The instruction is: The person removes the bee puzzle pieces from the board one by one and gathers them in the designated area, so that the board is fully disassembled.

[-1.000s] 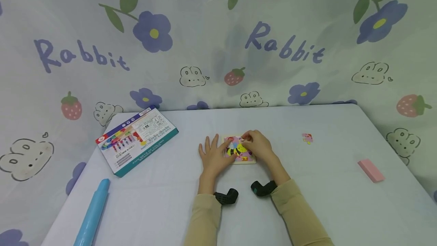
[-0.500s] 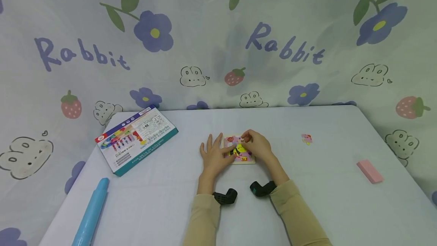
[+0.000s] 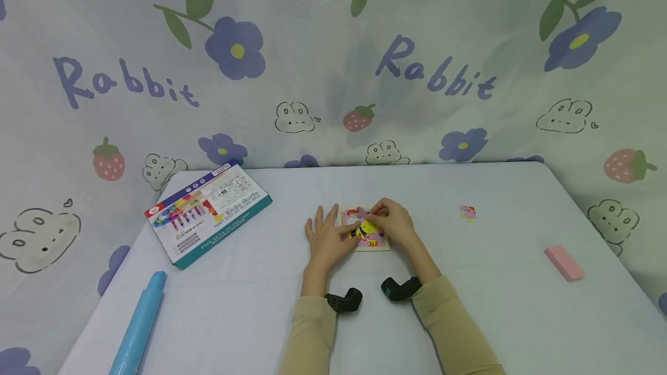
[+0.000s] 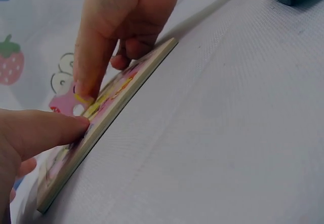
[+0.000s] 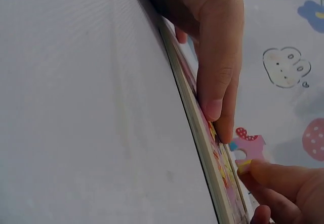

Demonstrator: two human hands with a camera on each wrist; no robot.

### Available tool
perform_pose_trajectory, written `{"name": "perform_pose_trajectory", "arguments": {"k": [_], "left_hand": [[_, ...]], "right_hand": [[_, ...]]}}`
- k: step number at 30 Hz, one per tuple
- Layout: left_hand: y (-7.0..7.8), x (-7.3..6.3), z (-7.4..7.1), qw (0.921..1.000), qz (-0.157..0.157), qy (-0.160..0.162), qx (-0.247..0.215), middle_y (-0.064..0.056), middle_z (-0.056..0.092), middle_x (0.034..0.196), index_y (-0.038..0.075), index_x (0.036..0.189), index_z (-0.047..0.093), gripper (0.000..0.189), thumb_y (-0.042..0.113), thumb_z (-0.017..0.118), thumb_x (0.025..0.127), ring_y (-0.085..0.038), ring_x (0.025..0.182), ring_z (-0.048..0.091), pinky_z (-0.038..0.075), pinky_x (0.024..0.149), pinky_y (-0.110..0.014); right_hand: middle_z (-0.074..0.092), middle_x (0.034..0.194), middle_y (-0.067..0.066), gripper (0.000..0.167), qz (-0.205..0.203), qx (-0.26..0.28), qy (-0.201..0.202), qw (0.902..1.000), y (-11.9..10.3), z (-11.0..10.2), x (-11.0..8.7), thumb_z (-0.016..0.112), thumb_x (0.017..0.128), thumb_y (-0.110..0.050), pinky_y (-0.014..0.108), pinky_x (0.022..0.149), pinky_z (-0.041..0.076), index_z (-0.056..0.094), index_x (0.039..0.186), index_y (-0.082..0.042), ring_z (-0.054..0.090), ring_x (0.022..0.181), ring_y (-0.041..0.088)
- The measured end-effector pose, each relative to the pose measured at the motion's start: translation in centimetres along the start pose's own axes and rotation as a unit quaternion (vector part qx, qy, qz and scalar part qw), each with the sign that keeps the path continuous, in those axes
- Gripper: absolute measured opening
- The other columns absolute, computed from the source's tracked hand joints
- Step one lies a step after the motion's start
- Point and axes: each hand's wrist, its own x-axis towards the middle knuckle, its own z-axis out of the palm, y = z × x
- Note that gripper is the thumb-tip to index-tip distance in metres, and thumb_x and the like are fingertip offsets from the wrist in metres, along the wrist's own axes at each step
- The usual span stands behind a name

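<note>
A small wooden jigsaw puzzle with a yellow-and-black bee picture lies flat on the white table. My left hand rests over its left side, fingers spread, with the thumb and index fingertips on the picture. Above the far part of the board, my right hand pinches a pink puzzle piece between thumb and index finger. That piece is tilted up from the board, with a red dotted patch and a yellow corner, as the right wrist view shows. In the left wrist view the piece stands beyond the left thumb.
Another pink puzzle piece lies to the right of the board. Farther right is a pink block. A toy box sits at the back left, with a blue tube-like object nearer. A printed curtain hangs behind the table.
The pink piece in my right hand has tilted up and shifted slightly left over the board. My left index finger has moved slightly; both hands otherwise stay in place.
</note>
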Motion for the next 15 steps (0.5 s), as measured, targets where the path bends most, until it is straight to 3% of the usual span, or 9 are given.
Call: {"name": "perform_pose_trajectory", "arguments": {"k": [5, 10, 15], "left_hand": [[0.0, 0.1, 0.0, 1.0, -0.003, -0.003, -0.001, -0.009, 0.033, 0.147, 0.034, 0.113, 0.066, 0.034, 0.043, 0.065, 0.08, -0.038, 0.139, 0.009, 0.002, 0.106, -0.06], [0.0, 0.1, 0.0, 1.0, -0.007, -0.007, 0.003, -0.008, 0.033, 0.147, 0.035, 0.113, 0.066, 0.035, 0.043, 0.065, 0.08, -0.038, 0.139, 0.01, 0.002, 0.106, -0.06], [0.0, 0.0, -0.1, 1.0, -0.004, -0.005, -0.004, -0.008, 0.034, 0.147, 0.034, 0.112, 0.067, 0.034, 0.043, 0.065, 0.08, -0.038, 0.139, 0.011, 0.002, 0.106, -0.06]], "right_hand": [[0.067, 0.088, 0.008, 0.025, 0.028, 0.117, -0.009, 0.9927, 0.4, -0.7, 0.2, 0.066, 0.084, -0.017, 0.023, 0.062, 0.043, 0.058, 0.105, -0.006, 0.055, 0.071, 0.014], [0.064, 0.093, 0.012, 0.029, 0.04, 0.165, -0.013, 0.9854, 0.7, -1.7, 0.4, 0.062, 0.087, -0.014, 0.022, 0.064, 0.048, 0.056, 0.114, -0.003, 0.056, 0.072, 0.013], [0.061, 0.093, 0.012, 0.03, 0.072, 0.202, 0.01, 0.9766, 1.2, -3.2, 0.4, 0.06, 0.088, -0.012, 0.022, 0.069, 0.052, 0.055, 0.116, -0.001, 0.061, 0.076, 0.014]]}}
